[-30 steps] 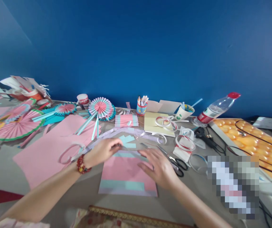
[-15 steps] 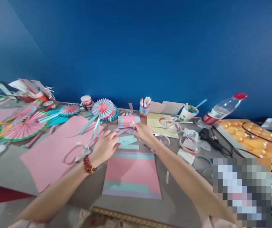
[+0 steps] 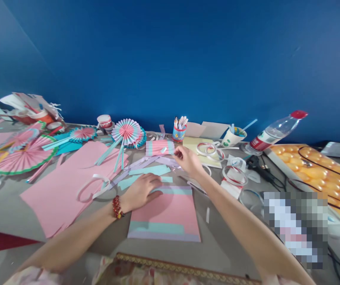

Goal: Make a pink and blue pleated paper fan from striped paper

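My left hand [image 3: 142, 191] rests fingers-out over the upper left of a pink sheet [image 3: 165, 211] with mint and lilac bands, its thumb apart. Mint paper strips [image 3: 152, 170] and lilac strips [image 3: 137, 164] lie just beyond it. My right hand [image 3: 189, 160] is farther forward, its fingertips pinched together beside the right end of a small pleated pink and mint paper [image 3: 154, 147]. What the pinch holds, if anything, I cannot make out. A small white piece [image 3: 164, 150] lies on the pleated paper. A slim cutter-like tool [image 3: 197, 187] lies under my right forearm.
Large pink sheets [image 3: 69, 186] and folded paper fans [image 3: 126, 132] spread to the left. A pen cup [image 3: 179, 133] stands at the back. On the right are tape rolls [image 3: 234, 175], a paper cup [image 3: 233, 137], a tilted water bottle [image 3: 273, 134] and black cables [image 3: 264, 172].
My left hand has moved right and nearer, onto the banded sheet. My right hand has drawn slightly right from the pleated paper, leaving the white piece lying on it.
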Demonstrator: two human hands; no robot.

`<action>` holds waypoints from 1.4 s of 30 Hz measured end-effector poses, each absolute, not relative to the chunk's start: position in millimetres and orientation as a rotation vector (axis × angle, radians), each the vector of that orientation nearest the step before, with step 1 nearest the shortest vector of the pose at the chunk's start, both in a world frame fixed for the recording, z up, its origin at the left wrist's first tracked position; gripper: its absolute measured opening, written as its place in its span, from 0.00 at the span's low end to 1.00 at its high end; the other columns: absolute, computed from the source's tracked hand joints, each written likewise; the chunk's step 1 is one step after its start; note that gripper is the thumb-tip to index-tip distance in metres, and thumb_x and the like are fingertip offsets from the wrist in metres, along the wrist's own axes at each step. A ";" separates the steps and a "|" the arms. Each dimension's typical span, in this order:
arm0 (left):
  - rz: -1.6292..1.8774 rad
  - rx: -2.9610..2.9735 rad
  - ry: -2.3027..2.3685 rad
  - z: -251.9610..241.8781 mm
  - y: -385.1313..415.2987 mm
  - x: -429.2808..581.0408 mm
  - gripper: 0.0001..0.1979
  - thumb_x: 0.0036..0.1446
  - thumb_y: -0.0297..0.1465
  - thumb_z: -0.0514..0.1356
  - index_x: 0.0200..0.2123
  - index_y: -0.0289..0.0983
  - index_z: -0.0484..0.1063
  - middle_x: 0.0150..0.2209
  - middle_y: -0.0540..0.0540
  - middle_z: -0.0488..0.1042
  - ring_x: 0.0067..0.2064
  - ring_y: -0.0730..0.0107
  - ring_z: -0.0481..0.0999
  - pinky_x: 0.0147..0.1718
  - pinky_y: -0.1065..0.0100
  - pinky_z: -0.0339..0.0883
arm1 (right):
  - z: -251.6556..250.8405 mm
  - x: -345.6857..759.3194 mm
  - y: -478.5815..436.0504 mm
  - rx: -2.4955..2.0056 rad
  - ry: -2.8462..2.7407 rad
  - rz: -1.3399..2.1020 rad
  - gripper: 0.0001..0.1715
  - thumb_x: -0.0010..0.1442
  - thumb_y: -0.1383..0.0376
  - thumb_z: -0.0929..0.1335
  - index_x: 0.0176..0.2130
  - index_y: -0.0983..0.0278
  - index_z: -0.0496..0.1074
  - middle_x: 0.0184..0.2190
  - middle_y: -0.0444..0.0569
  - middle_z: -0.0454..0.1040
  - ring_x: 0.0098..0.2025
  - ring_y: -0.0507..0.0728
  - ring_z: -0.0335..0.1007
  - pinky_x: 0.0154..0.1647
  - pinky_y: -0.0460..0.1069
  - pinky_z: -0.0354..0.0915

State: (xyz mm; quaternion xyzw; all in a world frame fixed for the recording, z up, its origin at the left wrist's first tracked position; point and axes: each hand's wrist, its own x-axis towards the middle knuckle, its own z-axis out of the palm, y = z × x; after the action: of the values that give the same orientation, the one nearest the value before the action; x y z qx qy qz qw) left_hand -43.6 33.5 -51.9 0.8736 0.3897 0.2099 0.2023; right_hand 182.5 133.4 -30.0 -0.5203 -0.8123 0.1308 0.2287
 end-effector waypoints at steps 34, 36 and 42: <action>0.448 2.061 0.980 -47.7 -23.8 16.5 0.10 0.64 0.32 0.56 0.31 0.35 0.72 0.27 0.49 0.73 0.28 0.72 0.69 0.28 0.72 0.58 | -42.0 244.5 -48.7 -1.388 -1.876 1.274 0.07 0.60 0.64 0.64 0.38 0.62 0.71 0.27 0.44 0.73 0.27 0.53 0.68 0.29 0.46 0.63; 0.451 2.157 0.947 -46.2 -25.6 15.3 0.07 0.64 0.30 0.56 0.34 0.36 0.72 0.31 0.48 0.74 0.33 0.69 0.71 0.32 0.71 0.61 | -45.1 249.6 -51.4 -1.427 -1.886 1.306 0.06 0.60 0.64 0.65 0.38 0.61 0.71 0.27 0.44 0.74 0.28 0.54 0.70 0.30 0.46 0.64; 0.303 2.567 0.692 -41.6 -35.2 8.0 0.06 0.65 0.28 0.54 0.40 0.36 0.71 0.39 0.43 0.73 0.41 0.62 0.70 0.41 0.64 0.63 | -49.5 258.3 -61.0 -1.516 -1.878 1.312 0.06 0.59 0.64 0.65 0.38 0.61 0.71 0.26 0.43 0.74 0.28 0.54 0.71 0.31 0.46 0.64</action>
State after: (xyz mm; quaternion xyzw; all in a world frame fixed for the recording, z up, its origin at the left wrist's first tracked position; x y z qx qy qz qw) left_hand 8.0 -35.2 -41.6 0.9334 0.2515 0.1102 0.2308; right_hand 258.3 -61.0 -49.5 -0.5412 -0.6703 0.4684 0.1958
